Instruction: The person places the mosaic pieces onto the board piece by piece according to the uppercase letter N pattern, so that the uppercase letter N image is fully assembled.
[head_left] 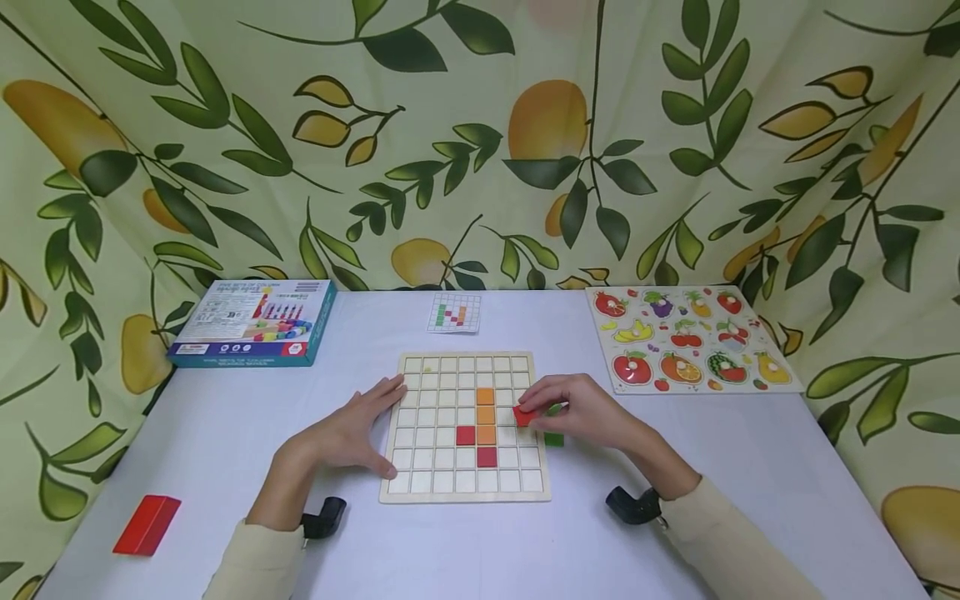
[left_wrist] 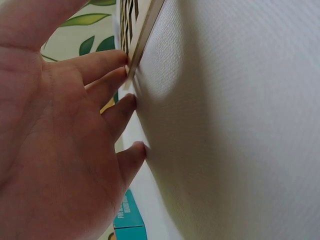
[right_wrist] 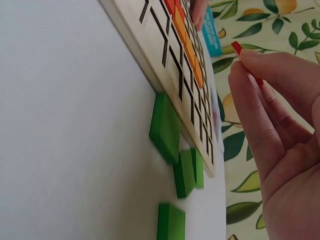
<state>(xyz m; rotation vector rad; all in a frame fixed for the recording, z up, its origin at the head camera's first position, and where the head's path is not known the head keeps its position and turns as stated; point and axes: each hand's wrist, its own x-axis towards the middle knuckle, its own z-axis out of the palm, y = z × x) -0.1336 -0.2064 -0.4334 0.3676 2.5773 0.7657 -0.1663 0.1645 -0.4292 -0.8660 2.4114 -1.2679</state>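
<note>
A wooden grid board (head_left: 465, 492) lies on the white table with orange tiles (head_left: 486, 414) in a column and red tiles (head_left: 487, 457) in two other cells. My left hand (head_left: 348, 429) rests along the board's left edge, its fingers spread and the thumb near the lower corner. Above the board's right side, my right hand (head_left: 592, 410) pinches a red tile (head_left: 523, 416) between thumb and fingers. Beside the board's right edge lie several green tiles (right_wrist: 166, 129), partly hidden under the right hand in the head view.
A small pattern card (head_left: 454, 313) lies behind the board. At the back left is a toy box (head_left: 251, 323), at the back right a fruit puzzle board (head_left: 693, 340). A red block (head_left: 147, 525) sits at the front left.
</note>
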